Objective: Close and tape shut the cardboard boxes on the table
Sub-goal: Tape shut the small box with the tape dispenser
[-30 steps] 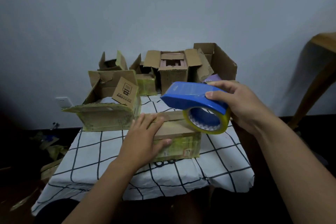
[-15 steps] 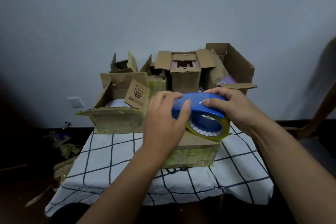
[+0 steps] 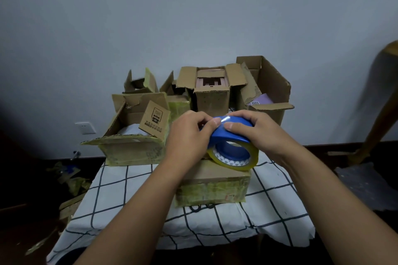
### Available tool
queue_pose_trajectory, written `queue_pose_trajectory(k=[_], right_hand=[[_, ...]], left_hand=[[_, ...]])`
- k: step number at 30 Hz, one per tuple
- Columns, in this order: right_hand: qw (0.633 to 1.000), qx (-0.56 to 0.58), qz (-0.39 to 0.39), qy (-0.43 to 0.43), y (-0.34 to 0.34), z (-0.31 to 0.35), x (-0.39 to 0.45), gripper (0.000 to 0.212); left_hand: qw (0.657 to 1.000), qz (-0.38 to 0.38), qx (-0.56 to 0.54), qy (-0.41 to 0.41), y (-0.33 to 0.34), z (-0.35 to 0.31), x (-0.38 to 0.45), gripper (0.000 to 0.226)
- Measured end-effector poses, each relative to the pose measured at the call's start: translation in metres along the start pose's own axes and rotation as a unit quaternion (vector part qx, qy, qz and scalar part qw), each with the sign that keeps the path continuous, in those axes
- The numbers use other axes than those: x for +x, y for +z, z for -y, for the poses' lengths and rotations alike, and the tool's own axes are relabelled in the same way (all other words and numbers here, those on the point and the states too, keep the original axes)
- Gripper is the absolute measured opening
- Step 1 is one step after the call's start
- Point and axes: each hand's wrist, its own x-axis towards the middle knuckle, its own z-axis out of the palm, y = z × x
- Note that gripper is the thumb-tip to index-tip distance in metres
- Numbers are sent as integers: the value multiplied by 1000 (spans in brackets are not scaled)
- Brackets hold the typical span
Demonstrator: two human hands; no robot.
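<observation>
Both hands, left hand [image 3: 189,135] and right hand [image 3: 258,133], grip the tape dispenser [image 3: 231,142] above the closed box [image 3: 213,187]

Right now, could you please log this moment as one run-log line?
right hand: holds tape dispenser | left hand: pinches its front | closed box: beneath, untaped

closed box [image 3: 212,180] at table's [image 3: 120,198] front; open boxes [image 3: 212,90] behind it.
</observation>
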Motion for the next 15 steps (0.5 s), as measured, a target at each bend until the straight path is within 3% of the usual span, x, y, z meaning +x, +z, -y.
queue_pose_trajectory(k=[9, 15], right_hand=[[1000, -20, -11, -8, 4, 0, 2, 20], [1000, -16, -17, -15, 5, 1, -1, 21]], left_hand=[[999, -11, 20, 37, 0, 2, -3, 18], [993, -91, 24, 64, -4, 4, -3, 13]])
